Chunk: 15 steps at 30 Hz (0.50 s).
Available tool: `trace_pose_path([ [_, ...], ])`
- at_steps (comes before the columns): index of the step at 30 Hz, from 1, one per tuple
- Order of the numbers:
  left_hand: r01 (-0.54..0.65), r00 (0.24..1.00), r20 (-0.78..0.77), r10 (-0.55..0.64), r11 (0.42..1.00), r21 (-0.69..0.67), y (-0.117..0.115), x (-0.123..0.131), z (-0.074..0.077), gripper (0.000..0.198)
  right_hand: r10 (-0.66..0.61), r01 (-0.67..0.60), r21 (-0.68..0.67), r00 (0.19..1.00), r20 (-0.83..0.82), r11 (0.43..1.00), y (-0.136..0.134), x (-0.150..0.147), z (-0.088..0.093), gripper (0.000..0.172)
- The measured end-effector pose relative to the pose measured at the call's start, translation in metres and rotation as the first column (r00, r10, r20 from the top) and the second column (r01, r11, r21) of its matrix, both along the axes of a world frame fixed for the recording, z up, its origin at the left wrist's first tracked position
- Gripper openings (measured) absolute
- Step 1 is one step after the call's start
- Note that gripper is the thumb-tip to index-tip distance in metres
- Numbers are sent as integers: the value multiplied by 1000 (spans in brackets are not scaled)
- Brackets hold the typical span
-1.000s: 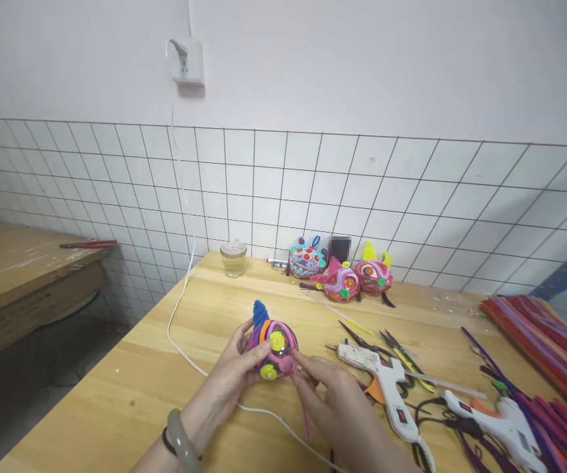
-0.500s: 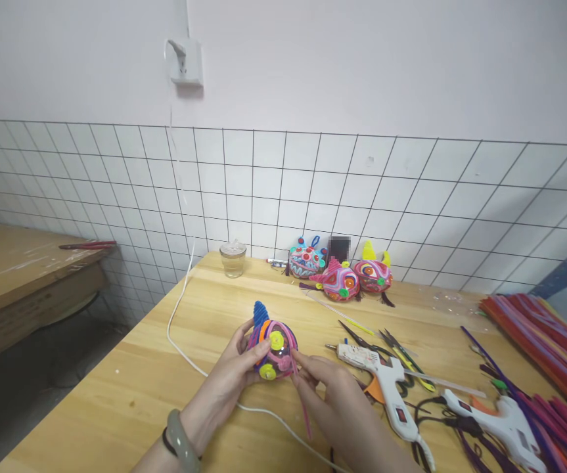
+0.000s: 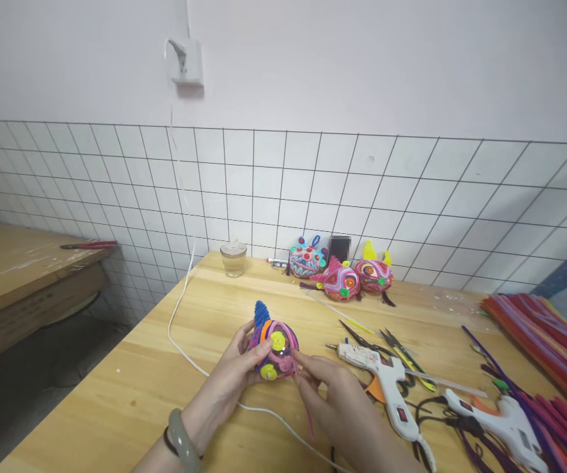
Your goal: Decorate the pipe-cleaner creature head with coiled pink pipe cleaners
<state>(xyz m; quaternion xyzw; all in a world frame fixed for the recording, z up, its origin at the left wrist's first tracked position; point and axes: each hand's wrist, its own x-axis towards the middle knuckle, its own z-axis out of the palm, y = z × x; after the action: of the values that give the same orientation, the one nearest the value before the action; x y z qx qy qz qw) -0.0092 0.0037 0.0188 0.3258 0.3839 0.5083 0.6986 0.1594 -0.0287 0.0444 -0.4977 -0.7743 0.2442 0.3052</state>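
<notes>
My left hand is wrapped round a rounded, fish-like ornament with a blue fin on top, yellow discs and coiled pink, orange and blue strips over a clear body. Its thumb presses beside the upper yellow disc. At the ornament's right edge, my right hand pinches a pink pipe cleaner, whose loose end hangs down below the fingers. Just right of that hand, a white glue gun lies on the wooden table.
Finished-looking ornaments stand by the tiled wall, near a glass jar. Pliers, a second glue gun and red pipe cleaner bundles lie at right. A white cord crosses the table under my arms.
Almost nothing differs. The ornament and both hands sit a few pixels further right, and the hanging end of the pink pipe cleaner has shifted slightly right.
</notes>
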Motion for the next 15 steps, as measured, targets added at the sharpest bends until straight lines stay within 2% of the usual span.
trace_pose_path([
  [15, 13, 1000, -22, -13, 1000, 11, -1, 0, -1, 51, -23, 22, 4, 998, 65, 1000, -3, 0, 3, 29],
])
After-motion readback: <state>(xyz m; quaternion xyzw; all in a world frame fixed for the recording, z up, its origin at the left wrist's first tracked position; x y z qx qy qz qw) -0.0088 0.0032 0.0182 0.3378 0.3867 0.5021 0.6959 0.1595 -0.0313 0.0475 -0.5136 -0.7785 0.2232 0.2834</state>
